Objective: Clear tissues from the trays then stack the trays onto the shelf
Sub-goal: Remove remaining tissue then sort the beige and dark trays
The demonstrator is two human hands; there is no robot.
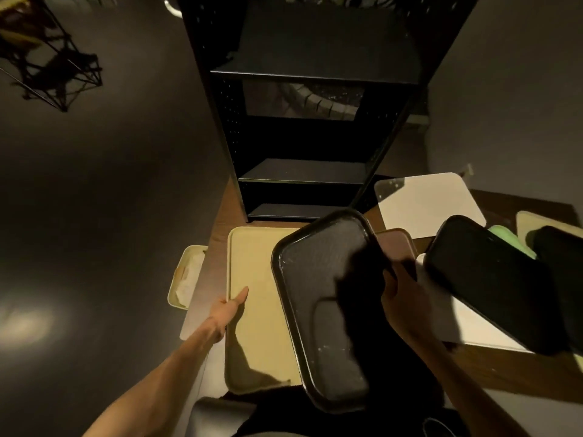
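My right hand [399,298] grips the right rim of a black tray [315,298] and holds it tilted above the table. My left hand [228,305] grasps the left rim of a large beige tray [255,310] lying flat on the table, thumb on top of the rim. The black metal shelf [312,121] stands upright just behind the trays, its tiers bare. No tissue shows on either of these two trays.
A second black tray [492,288] leans at the right over a white tray [454,316]. Behind lie a white board [432,200], a brown tray [397,244], a green one [511,238] and more at the far right. A small bin [186,275] with paper sits left of the table.
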